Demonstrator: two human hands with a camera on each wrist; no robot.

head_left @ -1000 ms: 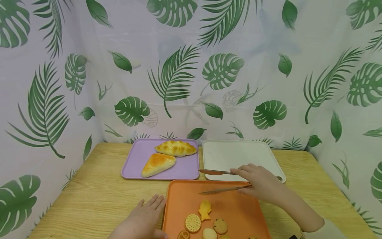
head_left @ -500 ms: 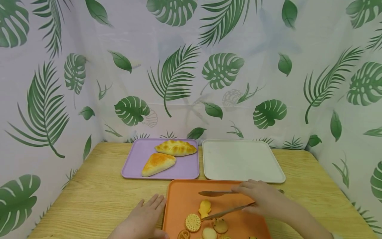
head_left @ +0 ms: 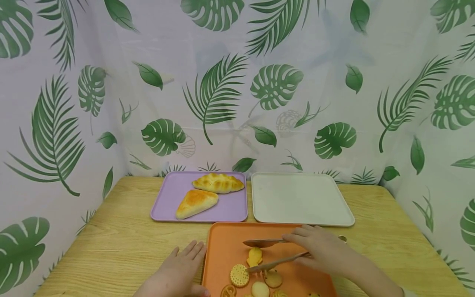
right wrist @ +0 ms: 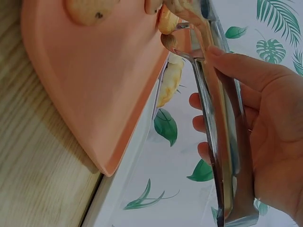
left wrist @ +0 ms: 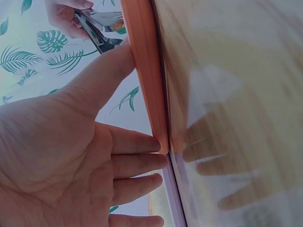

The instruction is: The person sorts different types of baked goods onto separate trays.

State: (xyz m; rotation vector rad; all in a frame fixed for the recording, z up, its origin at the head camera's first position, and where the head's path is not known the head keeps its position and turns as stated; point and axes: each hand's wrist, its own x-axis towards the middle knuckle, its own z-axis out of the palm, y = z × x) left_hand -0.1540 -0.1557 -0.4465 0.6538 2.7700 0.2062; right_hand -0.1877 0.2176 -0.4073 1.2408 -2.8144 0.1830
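My right hand (head_left: 323,251) grips metal tongs (head_left: 276,262) over the orange tray (head_left: 222,243). Their two arms stand apart, with the tips at either side of a yellow fish-shaped cookie (head_left: 254,256); the lower arm overlaps its tail. In the right wrist view, thumb and fingers hold the tongs (right wrist: 218,127) from opposite sides. My left hand (head_left: 178,268) lies at the tray's left edge with fingers straight. In the left wrist view its fingertips and thumb touch the orange rim (left wrist: 147,71). A round dotted cracker (head_left: 239,275) lies close to the lower tong tip.
More cookies, among them a plain oval one (head_left: 260,289) and a pretzel-shaped one (head_left: 228,291), lie toward the tray's front. Behind stand a purple tray (head_left: 163,208) with two breads (head_left: 196,203) and a white tray (head_left: 297,198). A leaf-print curtain (head_left: 230,103) encloses the wooden table (head_left: 111,243).
The right hand has come down and nearer with the tongs, from the orange tray's back edge to around the fish-shaped cookie. My left hand has stayed in place.
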